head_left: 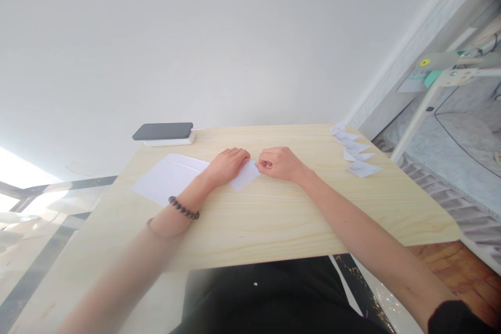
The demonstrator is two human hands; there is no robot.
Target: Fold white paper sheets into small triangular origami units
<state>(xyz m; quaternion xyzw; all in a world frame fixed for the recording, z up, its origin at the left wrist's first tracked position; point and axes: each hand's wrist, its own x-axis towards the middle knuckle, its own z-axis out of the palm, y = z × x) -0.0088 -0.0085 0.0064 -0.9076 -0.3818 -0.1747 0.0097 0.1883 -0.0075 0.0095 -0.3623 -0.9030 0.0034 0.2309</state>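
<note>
A small piece of white paper (pixel 245 176) lies on the table between my two hands. My left hand (pixel 227 166) rests over its left side, fingers together and curled down onto it, the fingertips partly hidden. At the right edge of that paper, my right hand (pixel 279 163) is closed, with thumb and forefinger pinching the corner. To the left, partly behind my left wrist, is a stack of flat white paper sheets (pixel 168 177). Several folded white paper shapes (pixel 363 168) stand in a row along the table's right side.
A dark phone (pixel 163 131) sits on a white block (pixel 170 141) at the back left, with a white cable plugged in. The pale wooden table (pixel 274 219) meets a white wall (pixel 235 47). A white metal frame (pixel 420 115) stands off to the right.
</note>
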